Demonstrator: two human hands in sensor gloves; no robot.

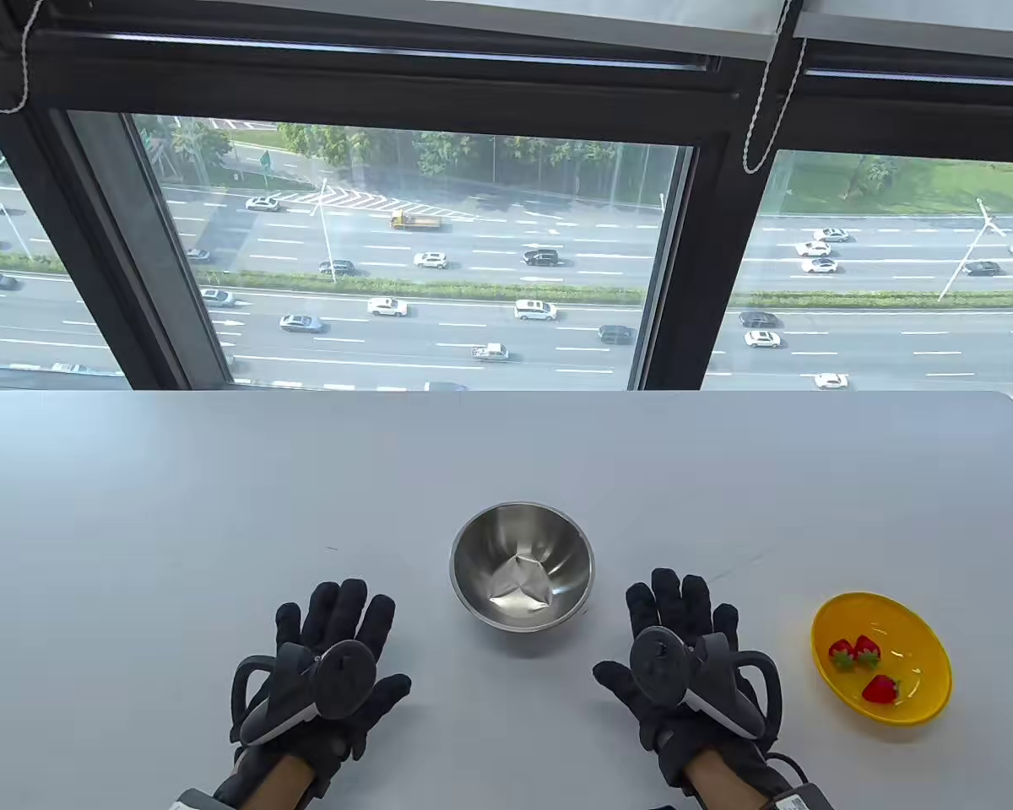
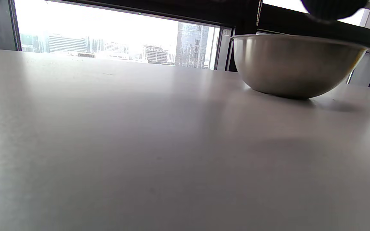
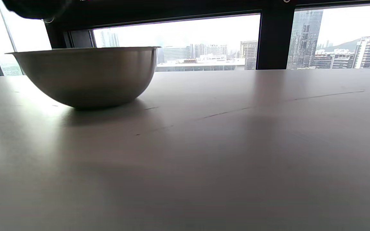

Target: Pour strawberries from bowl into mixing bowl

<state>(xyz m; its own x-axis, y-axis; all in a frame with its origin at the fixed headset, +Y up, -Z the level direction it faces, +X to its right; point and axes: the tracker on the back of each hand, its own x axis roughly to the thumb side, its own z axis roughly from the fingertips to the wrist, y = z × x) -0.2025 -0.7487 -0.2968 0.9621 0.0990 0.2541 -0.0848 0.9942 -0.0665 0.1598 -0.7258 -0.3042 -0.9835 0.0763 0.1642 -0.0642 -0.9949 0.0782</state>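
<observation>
Three strawberries (image 1: 865, 665) are being held in a shallow yellow bowl (image 1: 920, 666) that is lying to the outer side of the right hand (image 1: 692, 666), near it but not touching, and well apart from the left hand (image 1: 325, 666). The bowl is being shown as a slightly oval dish, its longer line running from the far inner side toward the near outer side; two berries are sitting close together at the inner part of it, the third nearer the person. The berries are red with green tops, and the dish looks thin and light, so it is judged that it would be lifted easily by its rim. The right hand is plainly the nearer one, and the coming move is judged to be a reach outward to that dish.

The steel mixing bowl (image 1: 522, 567) is being framed between the two hands, slightly beyond their fingertips, upright and with nothing in it but reflected light. Its rounded side is being caught low in the left wrist view (image 2: 297, 65) and the right wrist view (image 3: 85, 75). The pour would therefore be carried inward, across the right hand's own place.

Both hands are being rested flat, palms down, on the pale bench (image 1: 219, 506), fingers spread and nothing grasped. Beyond the bench, a window (image 1: 405, 253) over a busy road is being shown.
</observation>
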